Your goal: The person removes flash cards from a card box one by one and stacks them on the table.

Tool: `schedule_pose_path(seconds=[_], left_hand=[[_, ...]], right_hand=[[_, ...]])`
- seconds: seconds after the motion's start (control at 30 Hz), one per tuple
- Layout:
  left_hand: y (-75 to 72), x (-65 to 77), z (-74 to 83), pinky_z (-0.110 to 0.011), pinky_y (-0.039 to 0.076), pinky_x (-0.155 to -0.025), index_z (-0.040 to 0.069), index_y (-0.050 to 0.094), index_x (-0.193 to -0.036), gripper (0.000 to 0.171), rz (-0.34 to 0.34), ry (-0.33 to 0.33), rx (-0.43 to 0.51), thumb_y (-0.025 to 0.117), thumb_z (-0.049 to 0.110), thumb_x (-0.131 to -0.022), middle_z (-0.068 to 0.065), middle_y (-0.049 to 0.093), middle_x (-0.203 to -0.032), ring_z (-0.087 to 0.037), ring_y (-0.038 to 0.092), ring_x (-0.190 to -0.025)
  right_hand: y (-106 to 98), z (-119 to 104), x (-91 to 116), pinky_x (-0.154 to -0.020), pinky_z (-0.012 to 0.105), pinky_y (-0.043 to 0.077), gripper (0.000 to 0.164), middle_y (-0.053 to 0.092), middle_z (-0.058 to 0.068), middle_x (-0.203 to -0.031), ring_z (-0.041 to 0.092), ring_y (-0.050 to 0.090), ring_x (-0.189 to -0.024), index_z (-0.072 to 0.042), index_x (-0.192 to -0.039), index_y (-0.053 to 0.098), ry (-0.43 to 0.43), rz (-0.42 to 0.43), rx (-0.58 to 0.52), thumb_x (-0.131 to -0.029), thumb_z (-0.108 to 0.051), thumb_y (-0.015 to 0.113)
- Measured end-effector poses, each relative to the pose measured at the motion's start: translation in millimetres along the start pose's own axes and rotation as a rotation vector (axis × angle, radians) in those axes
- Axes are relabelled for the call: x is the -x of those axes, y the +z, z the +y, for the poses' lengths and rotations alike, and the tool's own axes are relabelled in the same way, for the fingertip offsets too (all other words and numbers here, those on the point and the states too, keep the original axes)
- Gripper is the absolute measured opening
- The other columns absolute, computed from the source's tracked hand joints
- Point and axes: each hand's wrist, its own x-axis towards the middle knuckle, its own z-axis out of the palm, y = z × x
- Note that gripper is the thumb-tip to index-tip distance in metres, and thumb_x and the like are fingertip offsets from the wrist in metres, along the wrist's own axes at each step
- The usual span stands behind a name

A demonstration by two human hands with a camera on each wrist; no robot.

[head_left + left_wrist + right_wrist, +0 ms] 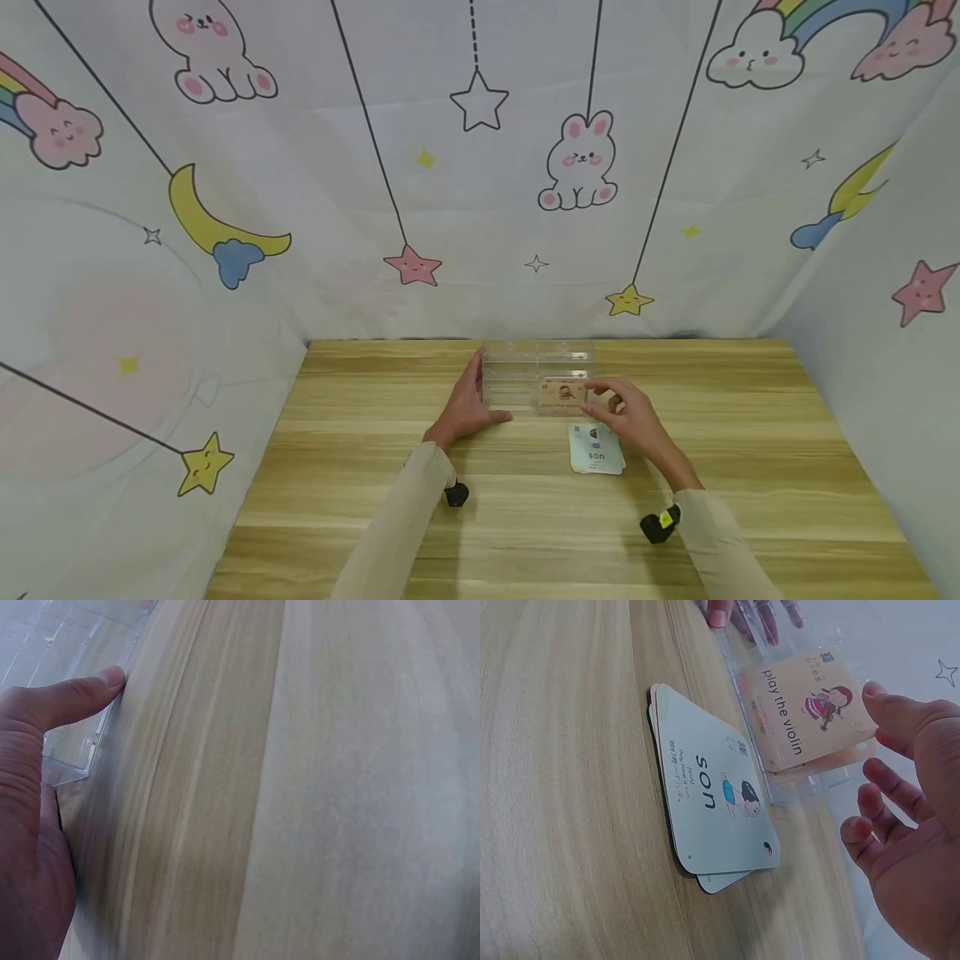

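A clear plastic box [510, 387] with several compartments stands at the back of the table. My left hand [467, 407] holds its left side, with the thumb [90, 694] across the front and the fingers along the side. A beige card reading "play the violin" [806, 712] sits in the lower right compartment, with another card edge showing behind it. My right hand [626, 414] is at that card's right edge, its fingers loosely bent; whether the thumb touches the card is unclear. Just in front of the box lies a small stack of pale cards [712, 787], "son" on top.
The wood-grain table [360, 500] extends to both sides and toward me. Behind it hangs a white cloth [480, 208] printed with stars and rabbits, close to the box's back. Black cameras [456, 494] are worn on both wrists.
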Motion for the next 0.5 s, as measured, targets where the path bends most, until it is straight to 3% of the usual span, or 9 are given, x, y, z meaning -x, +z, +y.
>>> schedule_pose_path(seconds=[0.2,0.5], left_hand=[[0.4,-0.2,-1.3,-0.038,0.029,-0.123,0.013,0.002,-0.168,0.136,0.007,0.010,0.004,0.098,0.020,-0.072,-0.012,0.014,-0.172,-0.027,0.023,-0.155],[0.7,-0.1,-0.9,-0.039,0.029,-0.123,0.014,0.002,-0.168,0.136,0.004,0.010,0.003,0.098,0.019,-0.072,-0.012,0.014,-0.172,-0.028,0.023,-0.155]], right_hand=[[2.2,1.4,0.7,-0.073,0.030,0.055,0.043,0.067,0.012,-0.126,0.020,0.062,-0.091,-0.011,-0.134,0.067,0.005,-0.010,-0.041,-0.096,-0.027,0.078],[6.5,0.0,1.2,-0.086,0.044,0.059,0.039,0.067,0.011,-0.127,0.025,0.067,-0.102,-0.010,-0.130,0.064,0.042,-0.028,-0.086,-0.096,-0.024,0.078]])
